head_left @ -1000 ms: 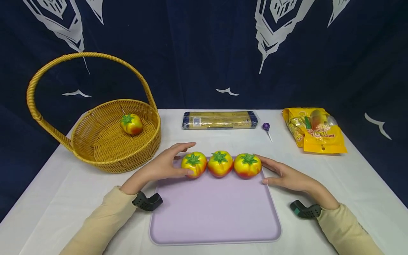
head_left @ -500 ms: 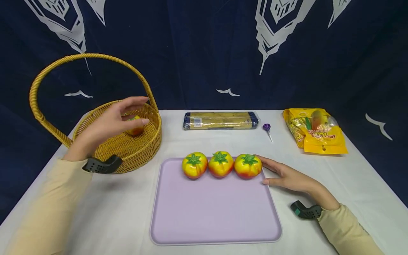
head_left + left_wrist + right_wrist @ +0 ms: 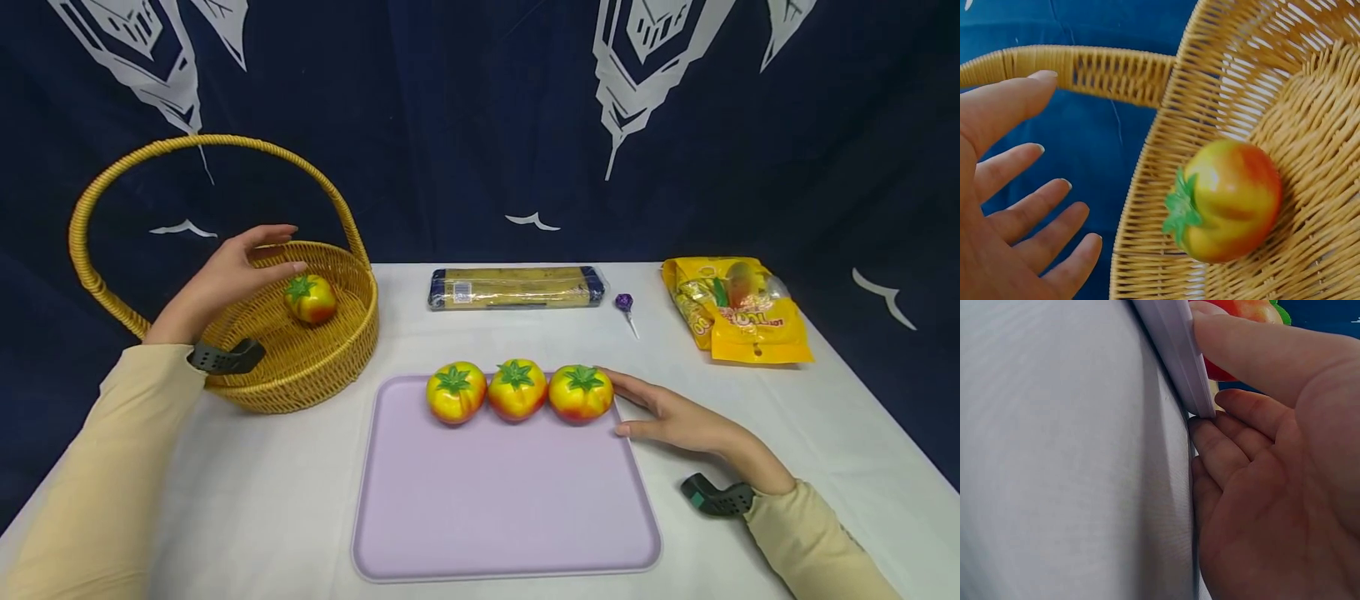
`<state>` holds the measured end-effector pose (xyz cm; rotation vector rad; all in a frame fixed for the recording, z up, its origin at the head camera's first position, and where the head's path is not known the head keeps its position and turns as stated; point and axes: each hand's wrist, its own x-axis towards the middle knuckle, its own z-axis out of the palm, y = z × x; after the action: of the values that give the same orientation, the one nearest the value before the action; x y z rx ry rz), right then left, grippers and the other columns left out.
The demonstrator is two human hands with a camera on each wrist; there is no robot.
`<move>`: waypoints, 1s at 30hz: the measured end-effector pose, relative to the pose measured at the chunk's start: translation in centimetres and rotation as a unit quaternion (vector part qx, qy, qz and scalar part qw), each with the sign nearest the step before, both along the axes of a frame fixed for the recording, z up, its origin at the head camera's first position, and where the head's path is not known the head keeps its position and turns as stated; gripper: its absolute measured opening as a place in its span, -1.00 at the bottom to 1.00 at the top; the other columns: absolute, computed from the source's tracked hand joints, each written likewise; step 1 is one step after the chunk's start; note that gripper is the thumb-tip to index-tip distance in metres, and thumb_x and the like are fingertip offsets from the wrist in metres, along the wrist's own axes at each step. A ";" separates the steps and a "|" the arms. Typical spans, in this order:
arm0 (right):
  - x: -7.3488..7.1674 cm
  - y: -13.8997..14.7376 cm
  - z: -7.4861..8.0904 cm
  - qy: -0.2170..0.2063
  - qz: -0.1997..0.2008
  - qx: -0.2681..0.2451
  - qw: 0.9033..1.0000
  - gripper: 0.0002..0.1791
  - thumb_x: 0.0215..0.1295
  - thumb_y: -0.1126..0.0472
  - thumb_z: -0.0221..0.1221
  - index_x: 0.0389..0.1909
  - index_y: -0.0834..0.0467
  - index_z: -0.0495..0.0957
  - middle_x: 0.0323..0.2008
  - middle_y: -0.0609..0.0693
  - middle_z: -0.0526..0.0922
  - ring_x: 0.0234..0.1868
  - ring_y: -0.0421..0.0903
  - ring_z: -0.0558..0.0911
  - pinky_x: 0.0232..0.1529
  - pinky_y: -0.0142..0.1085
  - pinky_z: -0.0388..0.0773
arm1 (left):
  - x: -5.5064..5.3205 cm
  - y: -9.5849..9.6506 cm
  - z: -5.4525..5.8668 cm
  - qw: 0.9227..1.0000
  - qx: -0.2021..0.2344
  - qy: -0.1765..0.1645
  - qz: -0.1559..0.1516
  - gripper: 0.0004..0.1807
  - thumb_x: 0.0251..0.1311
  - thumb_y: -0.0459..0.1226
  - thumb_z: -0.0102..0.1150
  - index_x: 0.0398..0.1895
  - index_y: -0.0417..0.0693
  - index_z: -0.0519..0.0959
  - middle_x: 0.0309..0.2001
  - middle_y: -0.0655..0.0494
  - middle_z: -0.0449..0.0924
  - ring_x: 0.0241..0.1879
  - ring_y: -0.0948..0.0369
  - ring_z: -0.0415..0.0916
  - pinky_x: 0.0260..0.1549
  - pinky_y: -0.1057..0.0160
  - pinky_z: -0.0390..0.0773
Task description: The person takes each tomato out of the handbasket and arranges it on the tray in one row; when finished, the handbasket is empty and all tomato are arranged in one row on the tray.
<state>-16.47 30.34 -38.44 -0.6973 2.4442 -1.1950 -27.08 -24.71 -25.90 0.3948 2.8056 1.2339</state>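
My left hand (image 3: pixel 232 277) hovers over the left part of the wicker basket (image 3: pixel 358 350), fingers spread and holding nothing. Beside its fingertips, a yellow-red toy tomato (image 3: pixel 311 300) with a green leafy top lies inside the basket. In the left wrist view this tomato (image 3: pixel 1230 200) rests by the woven wall, apart from the fingers. Three similar tomatoes (image 3: pixel 517 390) stand in a row along the far edge of the lilac tray (image 3: pixel 506 500). My right hand (image 3: pixel 678 421) rests at the tray's right edge beside the rightmost tomato (image 3: pixel 581 395); its fingertips are right at the rim (image 3: pixel 1200 394).
The basket's tall arched handle (image 3: pixel 202 140) rises above the left forearm. Along the back of the white table lie a long wrapped packet (image 3: pixel 517 287), a purple lollipop (image 3: pixel 625 303) and a yellow candy bag (image 3: pixel 738 312). A dark blue curtain (image 3: pixel 465 125) hangs behind.
My left hand has moved from the leftmost tomato on the tray up and left to the basket, then slightly further left. The right hand and the tomatoes have stayed in place.
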 end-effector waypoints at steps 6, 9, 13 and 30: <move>0.0 0.0 -0.1 -0.008 -0.002 -0.007 1.000 -0.19 0.24 0.13 0.23 0.43 0.14 0.05 0.39 0.16 0.08 0.37 0.14 0.03 0.15 -0.62 -0.04 | -0.7 -0.6 -1.6 1.000 0.023 -0.008 0.011 -0.17 0.19 0.03 0.17 0.42 -0.11 0.09 0.34 -0.19 0.10 0.28 -0.11 0.07 0.17 -0.14 0.13; 0.1 -0.1 -0.2 -0.009 0.001 -0.011 1.000 -0.20 0.24 0.14 0.22 0.42 0.16 0.05 0.39 0.18 0.08 0.37 0.15 0.02 0.14 -0.63 -0.04 | -0.9 -1.2 -2.6 0.999 0.041 -0.025 0.014 -0.16 0.20 0.02 0.16 0.43 -0.13 0.05 0.35 -0.18 0.08 0.27 -0.10 0.08 0.18 -0.10 0.14; 0.1 -0.1 -0.1 -0.005 0.006 -0.010 1.000 -0.21 0.25 0.15 0.21 0.42 0.21 0.04 0.38 0.22 0.07 0.36 0.18 0.02 0.14 -0.64 -0.05 | -0.9 -1.8 -3.6 0.997 0.054 -0.044 0.017 -0.13 0.22 0.00 0.15 0.45 -0.15 -0.02 0.38 -0.17 0.02 0.29 -0.11 0.05 0.20 -0.10 0.11; -0.1 0.1 0.0 0.002 0.005 -0.001 1.000 -0.20 0.25 0.15 0.22 0.42 0.21 0.05 0.38 0.21 0.08 0.36 0.17 0.03 0.14 -0.63 -0.06 | -1.8 -1.6 -4.6 0.999 0.014 -0.038 -0.009 -0.19 0.21 -0.21 0.21 0.39 -0.33 0.02 0.33 -0.33 0.04 0.28 -0.23 0.02 0.17 -0.17 0.10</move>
<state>-16.55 30.41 -38.40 -0.7130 2.4406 -1.1933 -28.93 -26.33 -30.54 0.3656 2.7183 1.2580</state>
